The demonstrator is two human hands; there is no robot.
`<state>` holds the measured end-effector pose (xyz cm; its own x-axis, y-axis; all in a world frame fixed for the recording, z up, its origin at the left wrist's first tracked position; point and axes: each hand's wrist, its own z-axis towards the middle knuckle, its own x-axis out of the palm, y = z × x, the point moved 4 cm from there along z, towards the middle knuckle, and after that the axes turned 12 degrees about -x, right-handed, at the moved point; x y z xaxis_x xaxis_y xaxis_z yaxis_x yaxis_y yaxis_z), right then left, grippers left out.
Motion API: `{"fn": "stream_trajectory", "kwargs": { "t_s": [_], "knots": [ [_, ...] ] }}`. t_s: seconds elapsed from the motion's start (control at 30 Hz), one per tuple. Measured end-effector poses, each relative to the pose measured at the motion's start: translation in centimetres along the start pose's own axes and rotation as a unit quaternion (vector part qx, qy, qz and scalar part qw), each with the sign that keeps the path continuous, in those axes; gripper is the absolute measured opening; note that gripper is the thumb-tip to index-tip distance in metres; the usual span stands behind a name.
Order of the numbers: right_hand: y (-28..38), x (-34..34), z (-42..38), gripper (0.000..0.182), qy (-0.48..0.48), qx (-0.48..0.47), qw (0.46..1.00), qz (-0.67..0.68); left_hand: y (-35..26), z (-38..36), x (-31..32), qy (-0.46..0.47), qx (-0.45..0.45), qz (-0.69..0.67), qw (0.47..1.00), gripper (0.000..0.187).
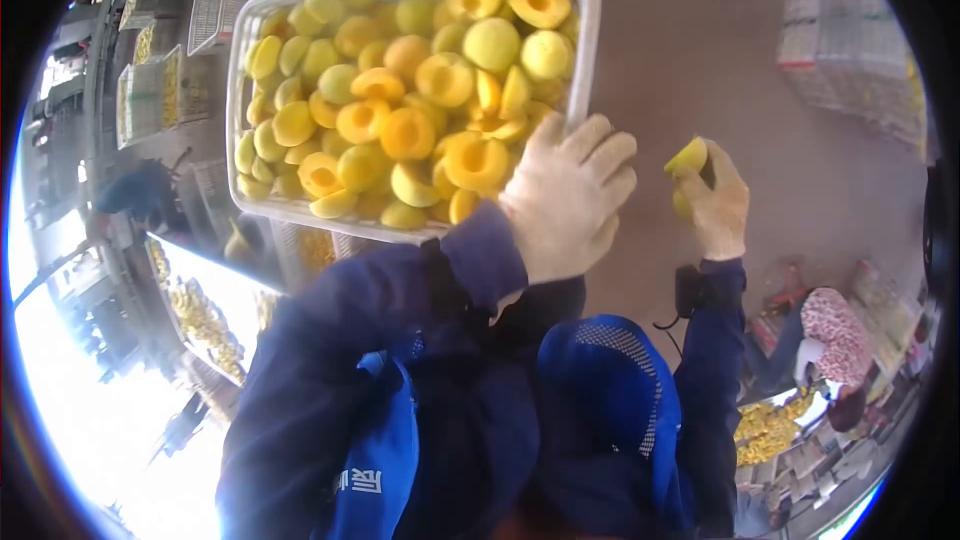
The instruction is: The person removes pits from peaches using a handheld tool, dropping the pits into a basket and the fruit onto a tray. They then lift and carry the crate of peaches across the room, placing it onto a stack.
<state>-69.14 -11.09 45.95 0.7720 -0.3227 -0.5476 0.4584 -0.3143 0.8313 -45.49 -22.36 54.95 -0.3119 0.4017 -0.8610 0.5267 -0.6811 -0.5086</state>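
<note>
A clear plastic crate (592,50) full of yellow-orange peach halves (407,133) fills the upper middle of the view. Some halves show their hollow cut face, others the rounded side. My left hand (565,200), in a pale knit glove, lies over the crate's near right corner with its fingers bent around the rim; part of the grip is hidden. Off to the right of the crate, my right hand (722,205), gloved too, pinches a yellow-green peach half (688,157). A second yellow piece (683,205) shows lower in the same hand.
White crates (218,5) stand at upper left, some holding fruit. Stacked crates (850,50) are at upper right. A person in a patterned top (838,335) bends near a heap of yellow fruit (772,432) at lower right. A bright tray of fruit (200,315) lies at left.
</note>
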Motion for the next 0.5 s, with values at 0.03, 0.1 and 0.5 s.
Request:
{"fn": "stream_trajectory", "kwargs": {
  "t_s": [0.03, 0.1, 0.5],
  "knots": [
    [5.3, -0.1, 1.4, 0.057, -0.002, -0.095, 0.993, -0.068, 0.5, -1.7, -1.9, -0.017, 0.012, -0.022, 1.0, 0.041],
    [15.2, 0.1, 1.6, 0.061, 0.007, -0.26, 0.945, -0.2, 2.0, -5.7, -5.0, -0.058, 0.011, -0.032, 0.998, 0.044],
    [25.6, 17.6, 0.9, 0.049, 0.083, -0.426, 0.879, -0.195, 21.1, -17.2, -11.8, -0.127, -0.094, 0.093, 0.983, 0.059]
  ]
}}
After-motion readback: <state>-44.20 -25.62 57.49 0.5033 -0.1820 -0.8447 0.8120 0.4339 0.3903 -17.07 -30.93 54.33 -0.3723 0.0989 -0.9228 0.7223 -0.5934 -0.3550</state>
